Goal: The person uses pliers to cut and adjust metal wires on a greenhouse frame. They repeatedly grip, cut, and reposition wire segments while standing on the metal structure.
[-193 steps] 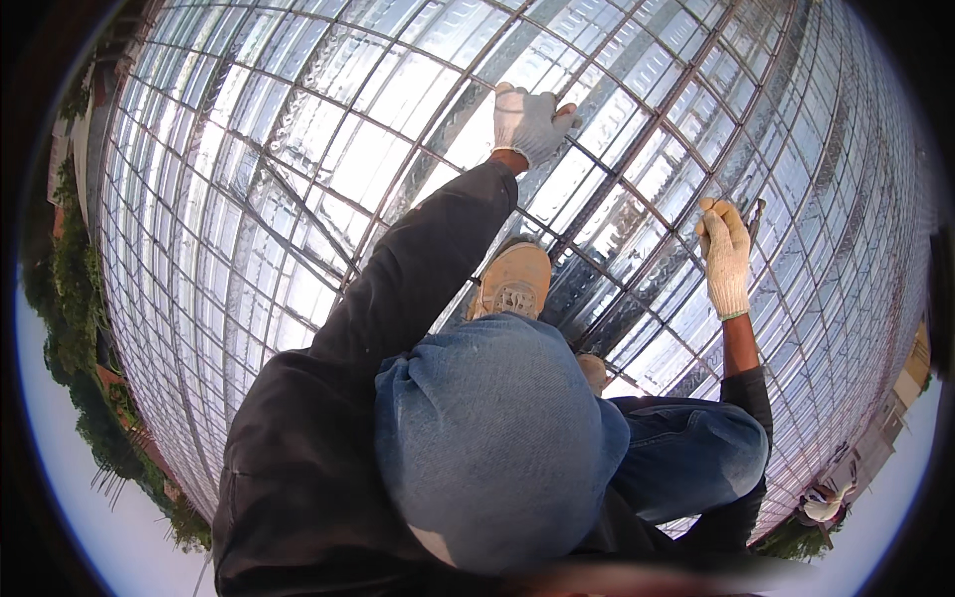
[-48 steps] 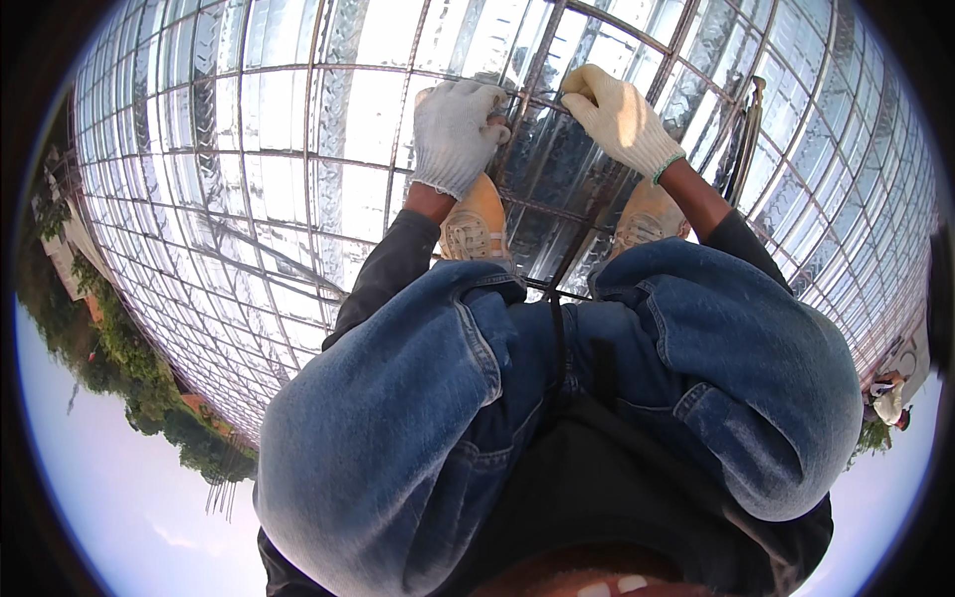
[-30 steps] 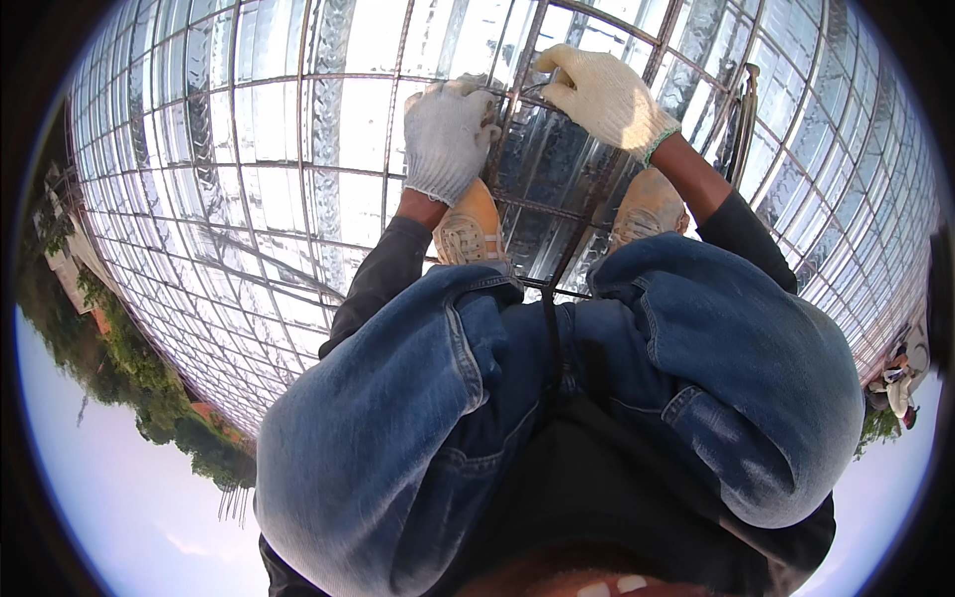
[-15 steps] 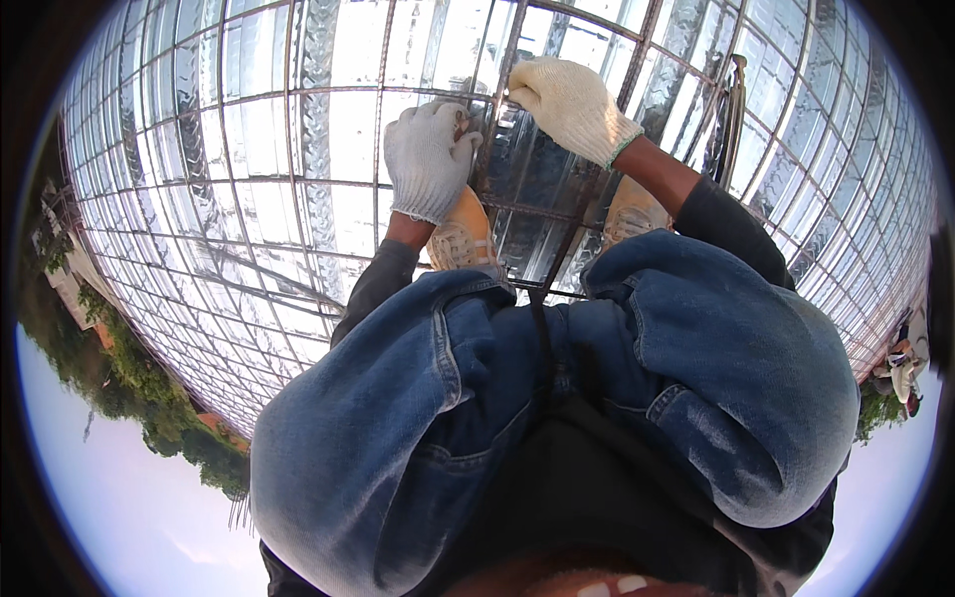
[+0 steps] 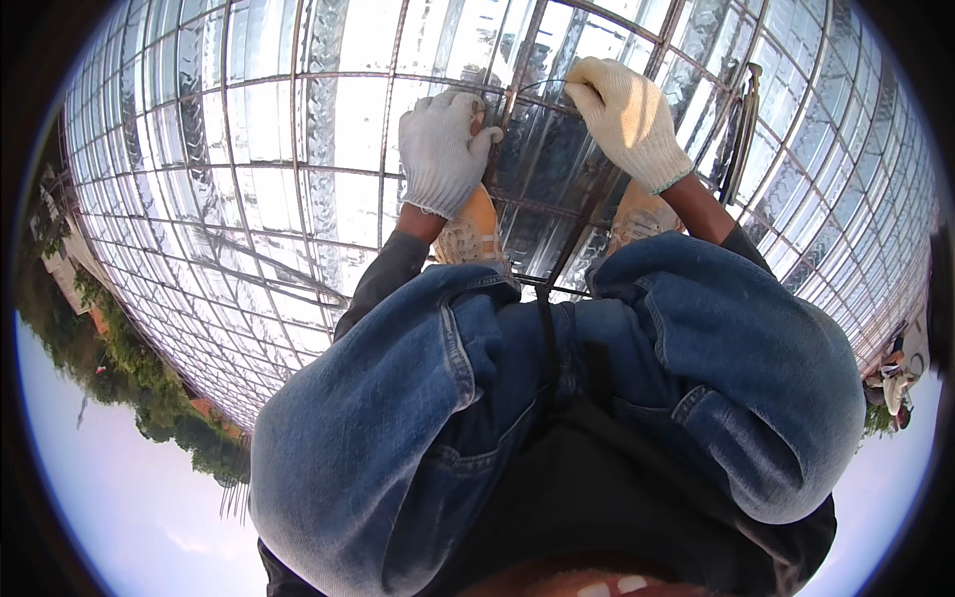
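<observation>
A thin dark tie wire (image 5: 542, 83) arches from a crossing of two steel bars to my right hand (image 5: 629, 117). That hand, in a cream knitted glove, pinches the wire's end between thumb and fingers. My left hand (image 5: 445, 149), in a whiter glove, is curled close to the same crossing on its left side. What its fingers hold, if anything, is hidden. The reinforcing bars (image 5: 393, 50) form a wide grid over shiny ribbed metal decking (image 5: 542, 149). Both hands are just beyond my tan shoes (image 5: 471, 234).
A long, dark, two-legged tool (image 5: 739, 134) lies on the grid right of my right hand. My bent knees in blue jeans (image 5: 368, 398) fill the near middle. Trees (image 5: 179, 418) stand past the left edge; a person (image 5: 895, 383) is far off at the right.
My right hand has moved right, away from the bar crossing, and the wire now shows stretched between them. My left hand has shifted slightly right and stays curled.
</observation>
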The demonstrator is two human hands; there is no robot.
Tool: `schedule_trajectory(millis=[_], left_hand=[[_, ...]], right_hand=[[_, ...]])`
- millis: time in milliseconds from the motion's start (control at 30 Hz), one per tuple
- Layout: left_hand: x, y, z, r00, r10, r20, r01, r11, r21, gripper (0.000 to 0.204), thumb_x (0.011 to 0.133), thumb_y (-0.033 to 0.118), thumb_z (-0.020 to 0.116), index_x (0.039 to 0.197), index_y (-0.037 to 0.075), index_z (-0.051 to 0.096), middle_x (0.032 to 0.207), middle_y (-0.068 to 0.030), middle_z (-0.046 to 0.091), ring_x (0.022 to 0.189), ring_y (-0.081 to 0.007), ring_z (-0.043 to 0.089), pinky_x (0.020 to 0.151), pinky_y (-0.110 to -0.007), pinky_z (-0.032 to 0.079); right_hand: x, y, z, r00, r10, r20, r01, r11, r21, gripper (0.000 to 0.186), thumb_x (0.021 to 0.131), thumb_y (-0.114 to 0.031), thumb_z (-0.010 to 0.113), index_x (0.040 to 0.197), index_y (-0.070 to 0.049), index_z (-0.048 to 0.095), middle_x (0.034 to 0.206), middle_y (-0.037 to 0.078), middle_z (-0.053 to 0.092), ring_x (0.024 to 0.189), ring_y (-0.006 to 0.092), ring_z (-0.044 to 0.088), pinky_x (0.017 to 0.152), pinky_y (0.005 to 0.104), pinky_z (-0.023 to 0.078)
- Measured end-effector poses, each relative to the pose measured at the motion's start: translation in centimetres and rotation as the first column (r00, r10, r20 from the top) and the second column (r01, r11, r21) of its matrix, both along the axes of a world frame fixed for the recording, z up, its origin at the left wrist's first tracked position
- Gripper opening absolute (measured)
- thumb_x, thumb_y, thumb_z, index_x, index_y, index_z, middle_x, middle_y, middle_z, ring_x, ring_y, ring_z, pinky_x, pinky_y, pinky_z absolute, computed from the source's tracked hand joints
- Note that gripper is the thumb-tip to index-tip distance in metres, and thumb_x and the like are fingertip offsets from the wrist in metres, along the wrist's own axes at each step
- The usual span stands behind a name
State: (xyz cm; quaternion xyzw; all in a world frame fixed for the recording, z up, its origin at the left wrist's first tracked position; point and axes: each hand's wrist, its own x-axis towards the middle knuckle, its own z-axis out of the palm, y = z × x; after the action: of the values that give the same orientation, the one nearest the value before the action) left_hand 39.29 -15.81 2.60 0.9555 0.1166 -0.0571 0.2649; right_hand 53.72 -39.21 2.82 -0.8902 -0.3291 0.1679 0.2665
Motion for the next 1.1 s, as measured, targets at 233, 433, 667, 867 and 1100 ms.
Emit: schedule_trajectory(millis=[233,433,667,867,1100], left_hand=[[0.2,-0.4,0.7,0.999,0.022,-0.029,-0.022,1.000,0.023,0.026,0.087,0.025,0.088,0.103,0.007,0.077,0.097,-0.0114,0.078,0.094,-0.0364,0.072,0.087,-0.050,0.055],[0.3,-0.2,0.5,1.000,-0.015,0.001,0.015,0.998,-0.060,0.024,0.086,0.021,0.089,0.099,0.007,0.075,0.095,-0.0119,0.076,0.089,-0.0356,0.072,0.081,-0.049,0.056],[0.3,0.2,1.5,0.977,-0.027,-0.213,0.025,1.000,-0.011,0.029,0.089,0.029,0.089,0.098,0.005,0.075,0.097,-0.0134,0.073,0.094,-0.0336,0.072,0.085,-0.050,0.054],[-1.9,1.6,1.8,0.992,0.006,-0.123,-0.020,0.994,-0.109,0.034,0.088,0.031,0.088,0.093,0.001,0.073,0.105,-0.0168,0.075,0.098,-0.0367,0.070,0.088,-0.051,0.055],[-2.4,0.7,1.4,0.988,0.128,-0.087,-0.155,0.788,-0.595,0.027,0.089,0.012,0.084,0.107,-0.003,0.070,0.124,-0.0215,0.078,0.092,-0.0273,0.071,0.087,-0.043,0.060]], right_hand=[[1.6,1.7,-0.8,0.986,0.108,0.130,-0.100,0.993,-0.063,0.023,0.115,-0.028,0.063,0.123,-0.011,0.076,0.101,0.013,0.079,0.092,0.0322,0.080,0.081,0.0444,0.065],[0.1,-1.2,-1.6,0.995,0.091,-0.042,-0.096,0.987,-0.126,0.018,0.112,-0.026,0.064,0.114,-0.012,0.075,0.102,0.014,0.079,0.096,0.0384,0.079,0.085,0.0492,0.065],[-0.2,0.8,-3.4,0.991,0.132,0.015,-0.130,0.989,-0.076,0.022,0.114,-0.028,0.064,0.118,-0.010,0.077,0.106,0.012,0.079,0.095,0.0316,0.079,0.088,0.0433,0.064],[0.3,2.7,-2.5,0.977,0.079,-0.200,-0.089,0.995,-0.039,0.028,0.116,-0.032,0.064,0.123,-0.009,0.077,0.110,0.012,0.081,0.098,0.0284,0.080,0.088,0.0441,0.065],[0.2,1.3,-1.7,0.935,-0.051,-0.350,0.091,0.991,0.098,0.035,0.115,-0.032,0.067,0.138,-0.008,0.079,0.117,0.013,0.085,0.104,0.0253,0.082,0.093,0.0415,0.065]])
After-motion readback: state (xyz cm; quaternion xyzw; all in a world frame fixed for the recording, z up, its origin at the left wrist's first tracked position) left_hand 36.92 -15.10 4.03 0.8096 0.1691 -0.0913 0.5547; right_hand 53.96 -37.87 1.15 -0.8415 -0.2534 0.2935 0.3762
